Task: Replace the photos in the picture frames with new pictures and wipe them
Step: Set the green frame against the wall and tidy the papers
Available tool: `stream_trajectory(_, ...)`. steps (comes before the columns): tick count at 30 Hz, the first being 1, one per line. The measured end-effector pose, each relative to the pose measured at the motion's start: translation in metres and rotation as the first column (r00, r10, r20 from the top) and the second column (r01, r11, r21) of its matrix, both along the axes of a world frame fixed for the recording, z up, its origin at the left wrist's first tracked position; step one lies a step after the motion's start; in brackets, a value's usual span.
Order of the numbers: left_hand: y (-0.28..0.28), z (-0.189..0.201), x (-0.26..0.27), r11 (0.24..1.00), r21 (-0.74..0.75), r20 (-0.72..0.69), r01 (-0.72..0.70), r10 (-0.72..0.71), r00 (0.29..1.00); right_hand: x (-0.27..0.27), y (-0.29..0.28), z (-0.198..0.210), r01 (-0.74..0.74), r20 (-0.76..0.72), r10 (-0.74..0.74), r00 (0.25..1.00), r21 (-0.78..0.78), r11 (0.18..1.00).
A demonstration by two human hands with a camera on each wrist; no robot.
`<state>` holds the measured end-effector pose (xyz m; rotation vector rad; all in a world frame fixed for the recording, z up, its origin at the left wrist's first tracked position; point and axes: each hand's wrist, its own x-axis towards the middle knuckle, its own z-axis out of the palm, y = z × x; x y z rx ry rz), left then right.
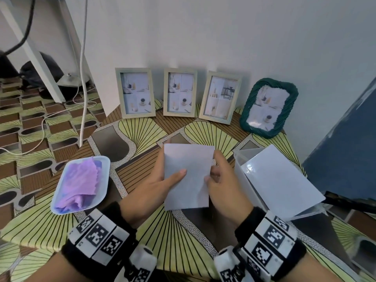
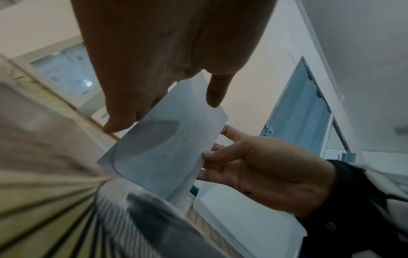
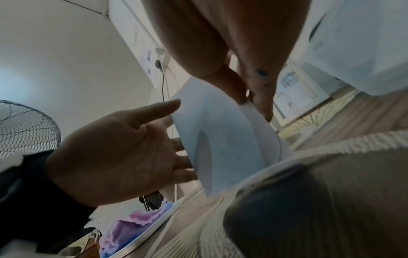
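Note:
I hold a small stack of white photo sheets (image 1: 188,176) blank side up over the middle of the patterned table (image 1: 142,135). My left hand (image 1: 175,177) grips its left side, thumb on top and fingers underneath. My right hand (image 1: 213,171) pinches the right edge, where one sheet (image 3: 262,125) bends away from the rest. Three pale wooden frames (image 1: 135,92) (image 1: 179,92) (image 1: 219,97) and a green woven frame (image 1: 268,107) lean on the wall, each with a photo inside. A purple cloth (image 1: 81,184) lies in a white tray (image 1: 101,192) at the left.
A clear plastic box (image 1: 239,159) with a glossy white sheet (image 1: 278,180) leaning in it stands at the right. Beyond it is a blue panel (image 1: 345,139). White cables (image 1: 82,78) run over the floor left of the table. A fan (image 3: 24,129) stands further left.

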<state>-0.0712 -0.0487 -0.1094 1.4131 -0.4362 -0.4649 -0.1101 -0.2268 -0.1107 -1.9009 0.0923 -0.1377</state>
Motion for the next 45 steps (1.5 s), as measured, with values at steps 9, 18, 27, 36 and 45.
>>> stream_trajectory(9, -0.006, 0.008, 0.010, 0.999, 0.047, 0.089, 0.013, -0.017, 0.996, 0.002, -0.005, 0.006, 0.042, 0.042, -0.040, 0.998, -0.036, 0.998)
stream_trajectory(18, -0.009, 0.023, 0.010, 0.999, -0.042, 0.001, -0.021, 0.021, 1.000, -0.003, -0.016, 0.027, 0.052, 0.067, -0.045, 0.997, -0.096, 0.994)
stream_trajectory(27, -0.069, 0.034, 0.011, 0.995, -0.006, -0.089, -0.095, 0.094, 0.992, -0.029, -0.089, 0.108, 0.288, 0.328, -0.188, 0.926, -0.289, 0.913)
stream_trajectory(36, -0.132, 0.013, -0.010, 0.994, 0.106, -0.109, 0.031, -0.020, 0.994, -0.046, -0.162, 0.107, 0.194, 0.134, -0.146, 0.980, -0.802, 0.565)
stream_trajectory(45, -0.133, 0.005, -0.009, 0.982, 0.175, -0.076, 0.067, -0.055, 0.996, -0.049, -0.164, 0.087, 0.081, -0.001, -0.154, 0.988, -0.846, 0.526)
